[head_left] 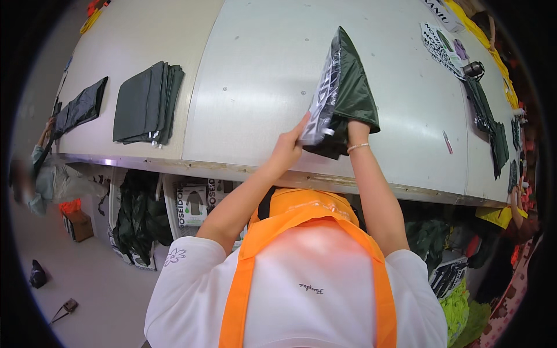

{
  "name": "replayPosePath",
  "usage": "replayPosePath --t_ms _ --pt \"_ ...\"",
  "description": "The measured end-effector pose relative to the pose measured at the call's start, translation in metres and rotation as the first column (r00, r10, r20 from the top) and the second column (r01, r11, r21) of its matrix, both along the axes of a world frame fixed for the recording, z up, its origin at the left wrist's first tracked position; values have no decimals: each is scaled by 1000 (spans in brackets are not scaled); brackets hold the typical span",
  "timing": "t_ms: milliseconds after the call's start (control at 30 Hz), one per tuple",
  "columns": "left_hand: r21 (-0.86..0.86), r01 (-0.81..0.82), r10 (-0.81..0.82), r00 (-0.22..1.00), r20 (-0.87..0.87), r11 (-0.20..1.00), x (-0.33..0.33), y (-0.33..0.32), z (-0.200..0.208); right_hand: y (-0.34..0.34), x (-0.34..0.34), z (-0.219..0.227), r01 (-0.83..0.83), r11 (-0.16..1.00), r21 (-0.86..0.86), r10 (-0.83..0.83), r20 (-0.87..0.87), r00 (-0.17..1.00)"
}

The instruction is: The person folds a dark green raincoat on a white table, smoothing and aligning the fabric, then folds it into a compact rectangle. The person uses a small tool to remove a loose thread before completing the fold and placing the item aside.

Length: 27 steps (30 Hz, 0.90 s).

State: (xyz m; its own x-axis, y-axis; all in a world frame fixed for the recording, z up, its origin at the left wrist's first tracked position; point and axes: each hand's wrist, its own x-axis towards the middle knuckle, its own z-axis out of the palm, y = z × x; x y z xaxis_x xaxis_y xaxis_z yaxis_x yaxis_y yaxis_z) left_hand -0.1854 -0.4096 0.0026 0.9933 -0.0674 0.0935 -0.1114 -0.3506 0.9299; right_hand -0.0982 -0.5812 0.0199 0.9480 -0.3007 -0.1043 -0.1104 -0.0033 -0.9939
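My left hand point(290, 142) grips the near left edge of a clear plastic bag point(318, 113) with dark print on it. Against the bag, on its right, stands a folded dark green sheet of shiny fabric or plastic point(353, 81), its narrow end pointing away from me. How much of it sits inside the bag I cannot make out. My right hand point(358, 134), with a light bracelet at the wrist, reaches into or under the near end of the green piece, which hides its fingers. Both hands are above the table's near edge.
A stack of folded dark green pieces point(145, 104) lies to the left on the pale table point(249, 69). Farther left is a black folded piece point(84, 110) near another person's hand point(47, 129). A pen point(447, 142) and printed bags point(442, 46) lie right. Filled bins point(168, 200) stand below.
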Motion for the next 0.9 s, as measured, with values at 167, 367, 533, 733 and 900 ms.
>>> replayPosePath --t_ms 167,367,533,733,900 --pt "-569 -473 22 781 -624 673 -8 -20 -56 19 16 0 -252 851 -461 266 -36 963" --pt "-744 -629 -142 734 -664 225 -9 -22 -81 25 21 38 -571 -93 -815 471 -542 696" --pt "-652 -587 -26 734 -679 479 -3 -38 -56 25 27 26 -210 -365 -907 506 -383 773" --pt "-642 -594 37 747 -664 484 -2 -40 -54 46 30 37 -243 -599 -763 484 -587 649" --pt "-584 -669 50 676 -735 459 -2 -25 -53 57 -23 58 -103 -453 -885 645 -406 648"
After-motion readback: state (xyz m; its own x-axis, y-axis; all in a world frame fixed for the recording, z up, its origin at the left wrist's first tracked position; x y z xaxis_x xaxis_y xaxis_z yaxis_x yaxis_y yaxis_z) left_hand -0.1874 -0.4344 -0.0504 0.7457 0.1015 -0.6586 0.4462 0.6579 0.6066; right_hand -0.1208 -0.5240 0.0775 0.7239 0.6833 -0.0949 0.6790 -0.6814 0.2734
